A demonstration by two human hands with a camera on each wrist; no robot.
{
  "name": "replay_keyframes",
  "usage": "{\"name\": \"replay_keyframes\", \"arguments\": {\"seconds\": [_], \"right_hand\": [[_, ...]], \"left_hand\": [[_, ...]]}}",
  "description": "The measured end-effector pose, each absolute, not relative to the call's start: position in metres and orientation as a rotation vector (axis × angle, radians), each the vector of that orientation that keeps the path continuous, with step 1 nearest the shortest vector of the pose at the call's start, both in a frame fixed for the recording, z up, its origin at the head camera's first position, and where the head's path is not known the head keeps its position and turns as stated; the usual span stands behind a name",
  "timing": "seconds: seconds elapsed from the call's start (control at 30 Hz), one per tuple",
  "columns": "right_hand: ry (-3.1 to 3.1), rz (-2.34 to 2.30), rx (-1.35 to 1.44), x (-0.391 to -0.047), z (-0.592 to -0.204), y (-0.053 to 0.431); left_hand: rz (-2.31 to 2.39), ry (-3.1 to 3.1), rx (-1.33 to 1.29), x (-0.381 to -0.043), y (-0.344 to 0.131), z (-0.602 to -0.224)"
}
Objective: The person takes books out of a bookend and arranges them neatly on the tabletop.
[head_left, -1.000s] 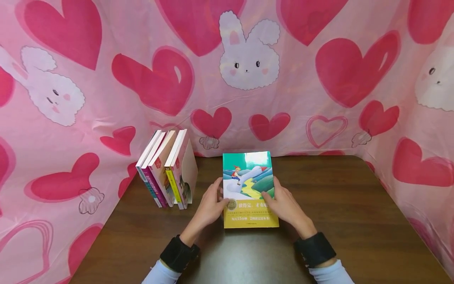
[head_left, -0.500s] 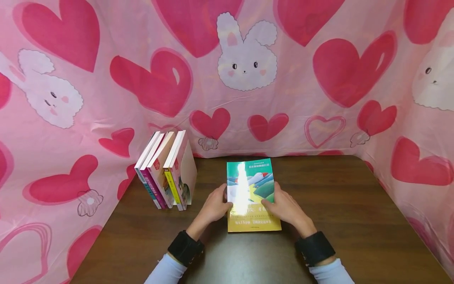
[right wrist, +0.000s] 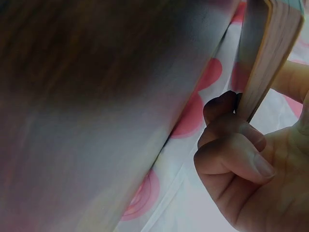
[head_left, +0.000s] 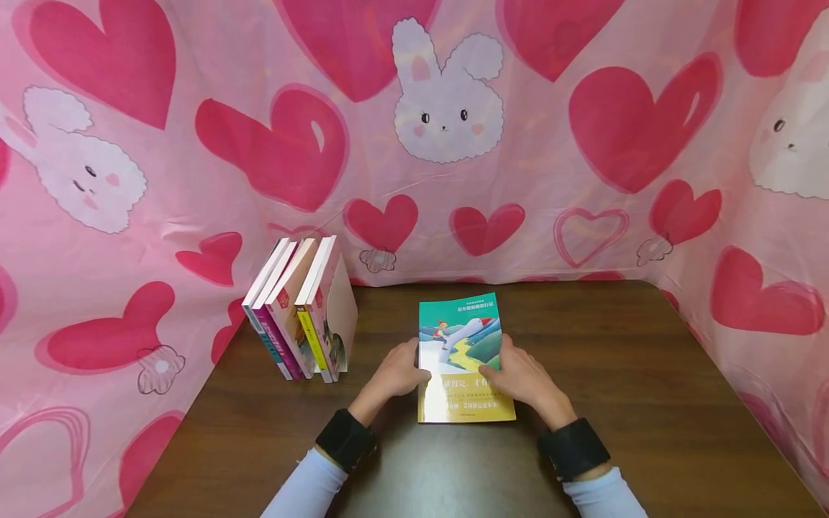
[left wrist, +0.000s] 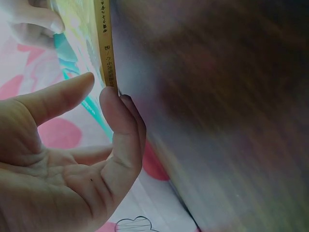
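Observation:
A book [head_left: 460, 360] with a green and yellow cover, showing a figure riding a white goose, is held between both hands above the table in the head view. My left hand [head_left: 396, 370] grips its left edge, thumb at the front cover. The left wrist view shows the fingertips of that hand at the yellow spine [left wrist: 107, 53]. On the opposite side my right hand [head_left: 524, 370] grips the book, thumb on the cover. Fingers [right wrist: 231, 125] of that hand curl behind the page edges [right wrist: 273, 53] in the right wrist view.
Several books [head_left: 285, 309] stand upright at the left of the brown wooden table [head_left: 615, 388], with a white bookend [head_left: 343, 309] at their right side. A pink curtain [head_left: 363, 165] with hearts and rabbits surrounds the table's back and sides.
The book has come slightly nearer and to the right, its top tipped so the title shows. The left hand moved right with it; the right hand stayed nearly in place. Glare shifted down the cover.

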State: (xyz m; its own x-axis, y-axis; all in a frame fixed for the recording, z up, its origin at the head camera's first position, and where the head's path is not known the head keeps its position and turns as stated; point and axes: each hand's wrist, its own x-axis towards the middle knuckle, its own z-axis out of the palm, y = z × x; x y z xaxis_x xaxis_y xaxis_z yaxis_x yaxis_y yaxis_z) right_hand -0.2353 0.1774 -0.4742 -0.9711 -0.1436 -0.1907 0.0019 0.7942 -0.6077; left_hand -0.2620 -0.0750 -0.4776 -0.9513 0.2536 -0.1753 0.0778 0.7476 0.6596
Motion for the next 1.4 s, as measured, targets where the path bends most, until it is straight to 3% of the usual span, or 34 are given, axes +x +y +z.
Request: {"name": "replay_keyframes", "arguments": {"seconds": [1.4], "right_hand": [[2.687, -0.756, -0.147, -0.251, -0.476, 0.188]], "left_hand": [[0.783, 2.708, 0.255, -0.274, -0.065, -0.481]]}}
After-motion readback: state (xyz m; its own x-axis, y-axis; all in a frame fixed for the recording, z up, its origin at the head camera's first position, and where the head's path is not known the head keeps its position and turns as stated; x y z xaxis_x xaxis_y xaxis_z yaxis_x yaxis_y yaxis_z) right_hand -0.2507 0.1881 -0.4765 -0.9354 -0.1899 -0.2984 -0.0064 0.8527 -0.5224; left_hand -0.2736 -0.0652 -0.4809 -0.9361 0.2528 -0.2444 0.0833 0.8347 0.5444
